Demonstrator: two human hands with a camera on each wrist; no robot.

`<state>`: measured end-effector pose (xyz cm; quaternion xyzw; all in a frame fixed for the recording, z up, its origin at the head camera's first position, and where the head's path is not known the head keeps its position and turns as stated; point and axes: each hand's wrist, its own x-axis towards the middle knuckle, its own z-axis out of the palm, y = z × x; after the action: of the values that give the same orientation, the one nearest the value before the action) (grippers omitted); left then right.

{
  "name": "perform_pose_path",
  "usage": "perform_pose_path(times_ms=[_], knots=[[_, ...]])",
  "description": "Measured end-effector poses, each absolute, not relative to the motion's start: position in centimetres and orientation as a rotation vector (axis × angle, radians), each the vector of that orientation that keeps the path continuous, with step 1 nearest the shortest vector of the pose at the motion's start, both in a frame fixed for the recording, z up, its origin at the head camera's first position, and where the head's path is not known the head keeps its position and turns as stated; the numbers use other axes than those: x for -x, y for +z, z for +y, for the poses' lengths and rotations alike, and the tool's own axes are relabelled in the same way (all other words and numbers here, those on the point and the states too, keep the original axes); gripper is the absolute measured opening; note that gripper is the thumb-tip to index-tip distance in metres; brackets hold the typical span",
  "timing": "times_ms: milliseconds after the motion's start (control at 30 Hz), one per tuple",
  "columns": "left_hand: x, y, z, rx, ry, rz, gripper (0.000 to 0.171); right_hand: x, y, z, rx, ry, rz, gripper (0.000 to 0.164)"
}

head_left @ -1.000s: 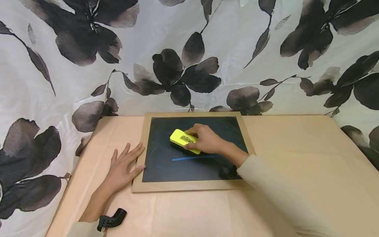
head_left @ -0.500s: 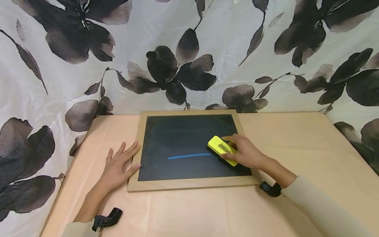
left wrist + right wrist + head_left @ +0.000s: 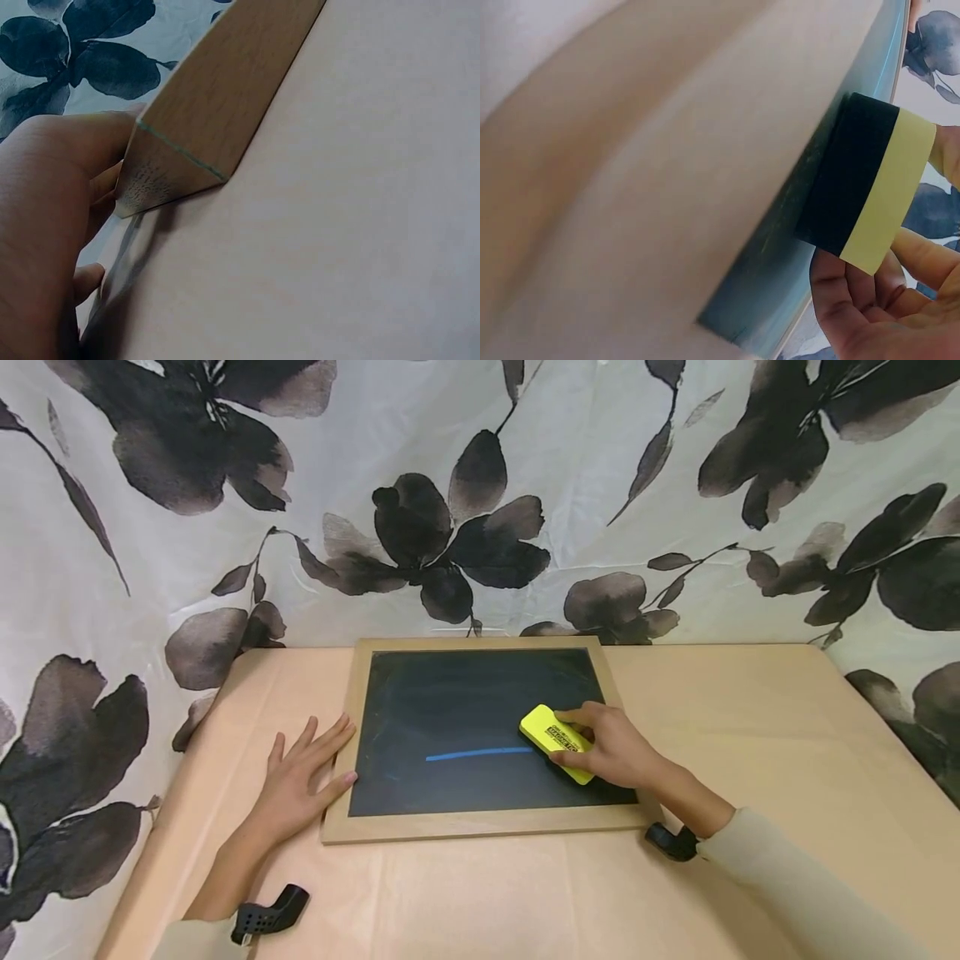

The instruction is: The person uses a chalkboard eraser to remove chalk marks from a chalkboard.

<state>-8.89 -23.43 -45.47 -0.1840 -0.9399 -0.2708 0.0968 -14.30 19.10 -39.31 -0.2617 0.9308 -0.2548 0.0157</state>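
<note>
A small blackboard (image 3: 450,718) in a light wooden frame lies on the table, with one blue chalk line (image 3: 476,754) across its middle. My right hand (image 3: 611,747) pinches a yellow board eraser (image 3: 536,724) by its long sides, over the board's right part. In the right wrist view the eraser's black felt (image 3: 851,172) faces the dark surface. The line's right end meets the eraser's left side. With fingers spread and straight, my left hand (image 3: 296,789) rests against the left edge of the wooden frame (image 3: 337,802), its fingertips at the rim.
The board stands on a pale, light-brown table (image 3: 480,893). Behind and to the left hangs a white cloth (image 3: 600,443) printed with dark flowers. A black wrist device (image 3: 270,914) sits on the left wrist, and another (image 3: 671,842) on the right.
The eraser went from the board's upper middle to its right side within my right hand, then slid slightly left over the last half second. My left hand stayed at the frame.
</note>
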Motion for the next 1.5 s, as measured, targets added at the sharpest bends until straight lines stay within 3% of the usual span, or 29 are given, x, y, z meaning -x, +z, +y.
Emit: perform_pose_path(times_ms=[800,1500], knots=[[8.7,-45.3,-23.4,0.549,-0.805,-2.778,0.066,14.5,-39.1,12.6,0.878,-0.713,2.859,0.059],[8.6,-45.3,-23.2,0.529,-0.771,-2.783,0.063,13.0,-38.9,3.6,1.107,-0.633,2.787,0.060]])
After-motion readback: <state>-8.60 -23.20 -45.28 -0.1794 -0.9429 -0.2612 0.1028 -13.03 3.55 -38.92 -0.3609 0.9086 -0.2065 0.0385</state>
